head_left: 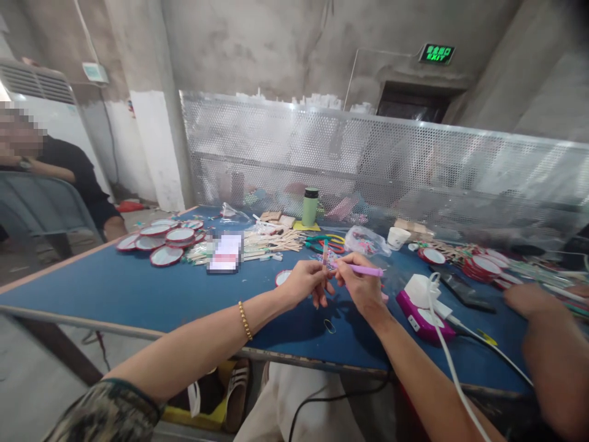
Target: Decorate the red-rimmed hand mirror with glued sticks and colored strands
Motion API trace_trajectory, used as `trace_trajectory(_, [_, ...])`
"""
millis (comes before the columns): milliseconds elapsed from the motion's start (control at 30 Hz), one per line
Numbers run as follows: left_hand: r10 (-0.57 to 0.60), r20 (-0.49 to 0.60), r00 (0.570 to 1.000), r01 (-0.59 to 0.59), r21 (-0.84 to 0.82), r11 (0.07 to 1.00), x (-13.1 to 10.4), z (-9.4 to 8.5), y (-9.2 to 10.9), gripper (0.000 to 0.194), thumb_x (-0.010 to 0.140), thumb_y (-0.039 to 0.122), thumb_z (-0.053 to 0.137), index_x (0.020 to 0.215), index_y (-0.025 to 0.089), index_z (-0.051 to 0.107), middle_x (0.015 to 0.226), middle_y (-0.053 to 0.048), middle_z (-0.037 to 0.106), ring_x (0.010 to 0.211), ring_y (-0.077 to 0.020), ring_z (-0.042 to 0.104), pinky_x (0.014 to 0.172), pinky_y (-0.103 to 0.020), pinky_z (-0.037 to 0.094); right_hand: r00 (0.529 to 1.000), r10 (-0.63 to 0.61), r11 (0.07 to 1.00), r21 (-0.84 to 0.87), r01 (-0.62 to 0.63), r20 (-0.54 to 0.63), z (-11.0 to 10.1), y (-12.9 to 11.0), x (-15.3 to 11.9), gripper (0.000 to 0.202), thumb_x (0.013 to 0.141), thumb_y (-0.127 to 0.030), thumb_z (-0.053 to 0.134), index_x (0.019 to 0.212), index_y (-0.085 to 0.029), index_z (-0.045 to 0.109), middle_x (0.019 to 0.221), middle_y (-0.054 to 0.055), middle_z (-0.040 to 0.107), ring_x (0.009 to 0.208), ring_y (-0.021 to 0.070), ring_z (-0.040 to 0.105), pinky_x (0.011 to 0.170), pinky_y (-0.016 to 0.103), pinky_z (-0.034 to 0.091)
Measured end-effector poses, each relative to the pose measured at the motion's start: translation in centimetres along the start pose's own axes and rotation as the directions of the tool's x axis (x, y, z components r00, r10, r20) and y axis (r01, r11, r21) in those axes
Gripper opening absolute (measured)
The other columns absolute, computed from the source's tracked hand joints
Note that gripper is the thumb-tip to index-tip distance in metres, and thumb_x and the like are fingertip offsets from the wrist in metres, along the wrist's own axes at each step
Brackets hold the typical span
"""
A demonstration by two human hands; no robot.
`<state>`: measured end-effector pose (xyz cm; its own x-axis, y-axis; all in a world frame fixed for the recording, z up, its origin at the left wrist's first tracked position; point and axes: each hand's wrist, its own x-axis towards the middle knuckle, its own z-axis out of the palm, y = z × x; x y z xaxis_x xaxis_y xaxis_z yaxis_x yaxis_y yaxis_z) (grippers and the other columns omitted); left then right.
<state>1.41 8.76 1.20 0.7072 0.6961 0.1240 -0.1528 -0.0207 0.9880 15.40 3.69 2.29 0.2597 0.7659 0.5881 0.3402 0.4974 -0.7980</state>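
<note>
My left hand (304, 283) is closed, its thumb and fingers pinching a small upright stick-like piece (325, 253) with a teal top. In my right hand (363, 293) is a purple pen-like tool (367, 270), its front end pointing left toward the piece. Both hands are close together above the blue table (193, 301). Behind my left hand a round white disc with a red rim (282, 278) is partly hidden. A thin rubber band (329, 326) lies on the table below the hands. What the tool's tip touches is too small to tell.
Red-rimmed white discs (166, 256) are heaped at left, beside a phone (225, 253) and wooden sticks (280, 240). A green bottle (310, 207), pliers (338, 244) and a paper cup (398, 237) stand behind. At right are a purple power strip (421, 318) with cables and another person's arm (552, 356).
</note>
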Motion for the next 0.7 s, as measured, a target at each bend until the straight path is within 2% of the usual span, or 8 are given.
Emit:
trace_trajectory(167, [-0.001,0.027,1.000,0.001,0.009,1.000,-0.05,0.05,-0.19,0.036,0.079,0.046,0.067,0.080,0.012,0.053,0.066,-0.004,0.067,0.040,-0.0128,0.061,0.032,-0.018,0.043,1.000,0.002,0.999,-0.034,-0.002,0.024,0.03,0.29,-0.02,0.021,0.080,-0.037,0.061,0.067,-0.020,0.058,0.053,-0.003,0.056,0.045,0.0119,0.052,0.044,0.024,0.042])
trace_trajectory(367, [-0.009,0.033,0.999,0.009,0.011,1.000,-0.05,0.12,-0.21,0.036,0.079,0.045,0.067,0.083,0.012,0.053,0.066,-0.004,0.067,0.039,-0.0125,0.061,0.033,-0.017,0.043,1.000,0.002,1.000,-0.031,-0.002,-0.006,0.04,0.23,0.04,0.020,0.080,-0.037,0.061,0.069,-0.020,0.058,0.053,-0.003,0.056,0.045,0.0123,0.053,0.045,0.024,0.044])
trace_trajectory(700, [-0.021,0.017,1.000,0.020,0.057,0.998,-0.15,0.36,-0.07,0.030,0.083,0.041,0.062,0.080,0.015,0.049,0.064,-0.003,0.066,0.038,-0.0132,0.060,0.031,-0.018,0.043,0.998,-0.057,0.996,-0.067,0.058,0.013,0.09,0.39,0.03,0.018,0.082,-0.037,0.062,0.072,-0.021,0.061,0.056,-0.002,0.060,0.047,0.0142,0.056,0.047,0.026,0.046])
